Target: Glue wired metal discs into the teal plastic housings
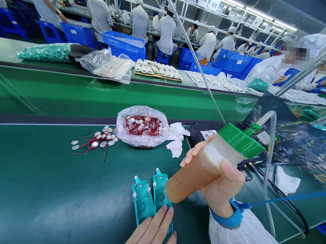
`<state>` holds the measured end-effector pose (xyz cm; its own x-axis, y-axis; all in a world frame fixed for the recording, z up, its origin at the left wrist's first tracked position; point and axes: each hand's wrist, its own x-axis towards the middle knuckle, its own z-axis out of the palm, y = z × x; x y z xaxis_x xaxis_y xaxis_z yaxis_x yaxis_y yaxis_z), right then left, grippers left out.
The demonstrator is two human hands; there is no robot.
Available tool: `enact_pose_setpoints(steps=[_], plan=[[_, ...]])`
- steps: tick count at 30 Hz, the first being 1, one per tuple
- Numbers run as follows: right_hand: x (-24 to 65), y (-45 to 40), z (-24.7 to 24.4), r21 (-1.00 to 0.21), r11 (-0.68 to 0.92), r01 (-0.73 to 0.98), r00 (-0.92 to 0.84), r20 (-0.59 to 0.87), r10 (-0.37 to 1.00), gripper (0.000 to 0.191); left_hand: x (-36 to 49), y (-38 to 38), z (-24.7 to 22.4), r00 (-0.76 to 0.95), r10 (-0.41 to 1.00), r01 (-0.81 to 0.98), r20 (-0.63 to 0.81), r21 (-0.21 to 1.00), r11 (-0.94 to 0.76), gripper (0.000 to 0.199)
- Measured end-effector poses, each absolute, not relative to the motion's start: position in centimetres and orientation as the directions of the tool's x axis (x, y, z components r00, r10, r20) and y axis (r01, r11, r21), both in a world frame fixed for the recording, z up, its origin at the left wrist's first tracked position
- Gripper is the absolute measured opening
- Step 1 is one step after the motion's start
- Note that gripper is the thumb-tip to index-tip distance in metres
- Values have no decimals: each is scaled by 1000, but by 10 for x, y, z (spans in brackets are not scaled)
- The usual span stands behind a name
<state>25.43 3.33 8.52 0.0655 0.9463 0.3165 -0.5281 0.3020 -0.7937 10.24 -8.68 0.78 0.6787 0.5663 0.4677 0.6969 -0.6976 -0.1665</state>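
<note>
My right hand (224, 186) is wrapped around a translucent squeeze bottle (194, 175) of brownish liquid. The bottle is tilted, its green cap (241, 140) up and to the right and its base low over the shells. From the cap a clear bent tube (269, 156) hangs down past my wrist. Two teal plastic shells (144, 199) lie side by side on the bench, hollow side up, each with a pale tip at the far end. My left hand (151, 237) rests on their near ends, fingers stretched out. The right-hand shell is partly hidden by the bottle and fingers.
Small metal discs with red and black wires (99, 140) lie beside a plastic bag (142, 125) full of more. Crumpled white tissue (176, 139) is right of it. Black cables (285, 199) and a blue wrist cord (295, 197) run at the right. Co-workers sit beyond the conveyor (52, 93).
</note>
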Motion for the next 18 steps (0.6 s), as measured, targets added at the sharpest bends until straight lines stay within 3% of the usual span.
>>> enact_pose_setpoints(steps=[9,18], plan=[[253,34,84,-791,322,-520,89,325,942,34,102,-85,12,682,548,689,484,-175,-703,36],[256,40,86,-810,277,-516,218,188,958,28,102,-80,20,681,541,686,493,-173,-706,40]])
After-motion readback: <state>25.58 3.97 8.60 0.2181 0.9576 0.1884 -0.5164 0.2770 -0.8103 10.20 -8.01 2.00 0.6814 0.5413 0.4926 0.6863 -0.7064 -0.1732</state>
